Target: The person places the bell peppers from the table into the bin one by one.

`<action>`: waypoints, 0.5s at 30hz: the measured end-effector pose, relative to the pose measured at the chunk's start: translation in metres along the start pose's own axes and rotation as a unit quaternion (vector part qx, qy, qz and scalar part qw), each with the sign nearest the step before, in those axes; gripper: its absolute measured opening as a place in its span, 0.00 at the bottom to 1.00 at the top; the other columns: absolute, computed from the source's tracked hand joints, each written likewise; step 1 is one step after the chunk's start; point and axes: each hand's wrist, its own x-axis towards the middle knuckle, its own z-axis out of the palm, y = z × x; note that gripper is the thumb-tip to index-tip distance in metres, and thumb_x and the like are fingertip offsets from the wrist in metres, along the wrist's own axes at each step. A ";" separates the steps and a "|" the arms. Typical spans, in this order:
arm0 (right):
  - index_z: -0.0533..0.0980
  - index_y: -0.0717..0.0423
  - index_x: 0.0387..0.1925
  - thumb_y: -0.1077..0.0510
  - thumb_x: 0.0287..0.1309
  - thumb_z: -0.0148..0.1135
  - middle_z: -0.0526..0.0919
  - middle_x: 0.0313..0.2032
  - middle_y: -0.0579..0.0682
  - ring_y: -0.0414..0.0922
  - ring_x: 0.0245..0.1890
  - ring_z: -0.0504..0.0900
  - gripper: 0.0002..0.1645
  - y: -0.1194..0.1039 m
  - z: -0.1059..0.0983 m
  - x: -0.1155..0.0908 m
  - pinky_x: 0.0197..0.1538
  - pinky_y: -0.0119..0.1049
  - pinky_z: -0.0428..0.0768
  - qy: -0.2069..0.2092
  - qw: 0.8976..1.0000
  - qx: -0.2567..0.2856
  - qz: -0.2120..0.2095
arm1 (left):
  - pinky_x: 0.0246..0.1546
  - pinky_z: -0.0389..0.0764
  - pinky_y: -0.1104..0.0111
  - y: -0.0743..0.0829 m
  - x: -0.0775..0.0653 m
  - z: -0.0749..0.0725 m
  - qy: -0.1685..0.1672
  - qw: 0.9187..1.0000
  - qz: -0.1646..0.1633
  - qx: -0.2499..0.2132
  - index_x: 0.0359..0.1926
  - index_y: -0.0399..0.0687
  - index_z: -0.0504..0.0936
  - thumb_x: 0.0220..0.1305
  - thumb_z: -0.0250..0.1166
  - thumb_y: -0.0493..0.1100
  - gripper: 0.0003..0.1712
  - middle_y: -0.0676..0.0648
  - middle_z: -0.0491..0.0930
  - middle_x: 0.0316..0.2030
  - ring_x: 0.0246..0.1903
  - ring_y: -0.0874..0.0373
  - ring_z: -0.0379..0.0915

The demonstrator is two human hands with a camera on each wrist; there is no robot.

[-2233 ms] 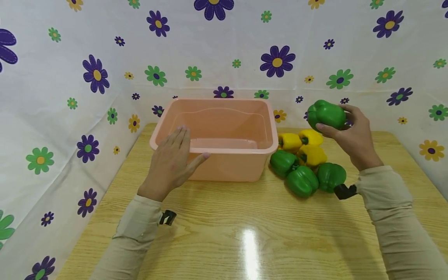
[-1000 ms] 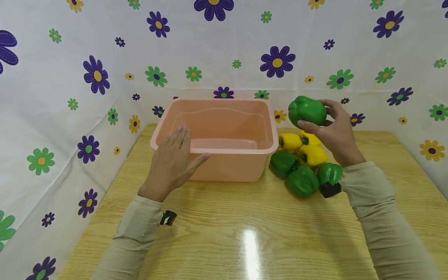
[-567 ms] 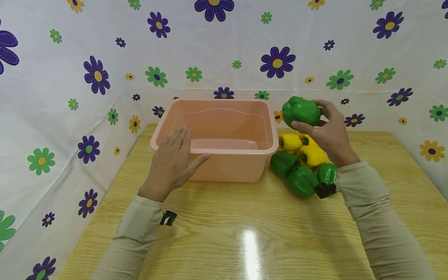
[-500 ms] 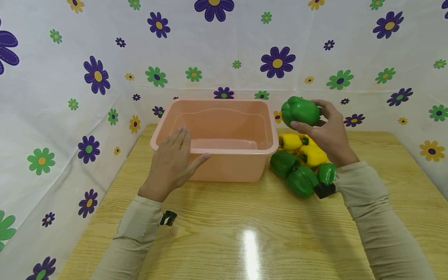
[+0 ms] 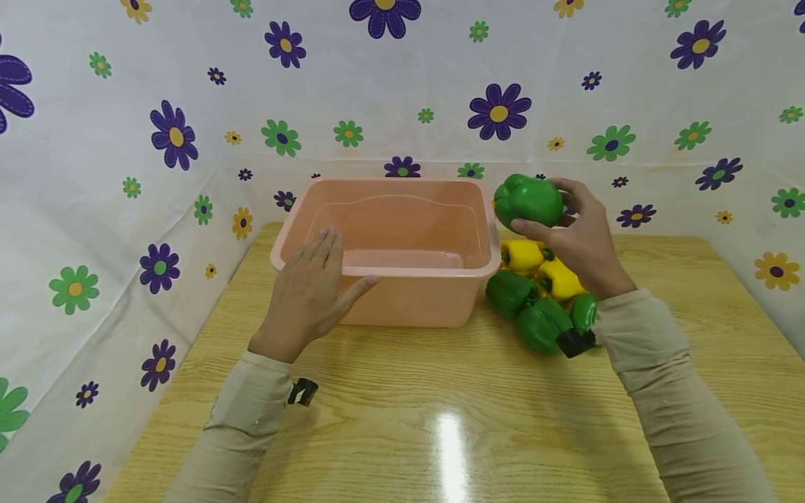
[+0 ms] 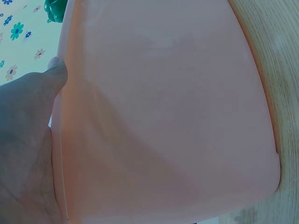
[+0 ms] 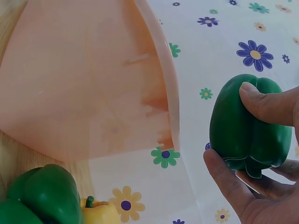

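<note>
My right hand (image 5: 581, 234) grips a green bell pepper (image 5: 530, 201) in the air, just right of the pink plastic tub (image 5: 409, 300). In the right wrist view the thumb presses one side of that bell pepper (image 7: 250, 126), the fingers curl under its stem end. My left hand (image 5: 305, 290) rests with straight fingers over the tub's front rim, left of its middle; the left wrist view shows the thumb (image 6: 57, 72) against the rim. The visible tub floor (image 5: 402, 258) is bare; part is hidden behind the front wall and left hand.
Yellow bell peppers (image 5: 522, 255) and green bell peppers (image 5: 544, 325) lie clustered on the wooden table (image 5: 377, 405), right of the tub. The right sleeve (image 5: 648, 335) partly covers one green pepper. A flower-print sheet (image 5: 428, 84) hangs behind.
My right hand has carried the green bell pepper leftward, from above the right side of the pepper cluster to near the tub's right rim. The left hand and tub have stayed put.
</note>
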 end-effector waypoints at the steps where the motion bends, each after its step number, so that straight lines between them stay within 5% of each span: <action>1: 0.61 0.55 0.73 0.49 0.56 0.76 0.71 0.66 0.58 0.56 0.56 0.76 0.50 0.000 0.001 0.000 0.58 0.45 0.82 -0.001 1.000 0.000 -0.001 | 0.76 0.50 0.51 0.000 0.000 0.000 -0.001 1.000 0.000 0.000 0.76 0.27 0.53 0.73 0.49 0.72 0.55 0.31 0.53 0.76 0.76 0.40 0.47; 15: 0.61 0.53 0.74 0.50 0.55 0.77 0.69 0.68 0.57 0.58 0.59 0.75 0.50 -0.005 0.008 0.000 0.63 0.53 0.78 -0.017 1.000 0.009 -0.004 | 0.77 0.49 0.51 0.000 0.000 -0.001 -0.004 1.000 -0.001 0.001 0.76 0.28 0.52 0.73 0.47 0.73 0.55 0.31 0.52 0.76 0.77 0.40 0.46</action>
